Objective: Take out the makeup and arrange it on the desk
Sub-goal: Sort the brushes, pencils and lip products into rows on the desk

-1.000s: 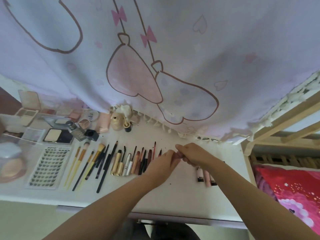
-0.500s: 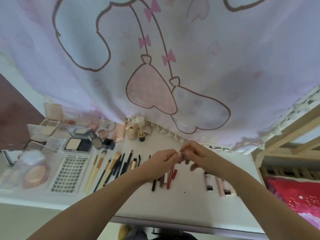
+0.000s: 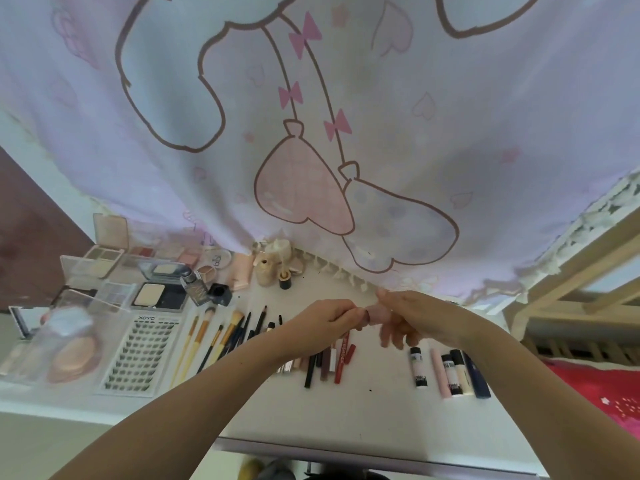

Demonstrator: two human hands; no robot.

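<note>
White desk top (image 3: 381, 420) runs out under my forearms, with its front edge nearest me and a pink cartoon curtain (image 3: 346, 133) hanging down to its far edge. Just above the surface, both hands meet over the middle: my left hand (image 3: 325, 320) and my right hand (image 3: 412, 313) each pinch one end of a small pinkish tube (image 3: 375, 314), blurred, so I cannot tell exactly what it is or whether its cap is on. Its long axis lies left to right between my fingertips, crosswise to the rows below, where everything points away from me. Under my left wrist sit the pencils and the red liner (image 3: 343, 358); further left the brushes (image 3: 207, 337), then the lash tray (image 3: 138, 355). Under my right hand stand the lip tubes (image 3: 450, 372), with a bare gap between the two rows directly below the tube. I judge it must turn to point away from me before going down there; the right hand is nearer that gap. Beyond lie the open palettes (image 3: 152, 296).
</note>
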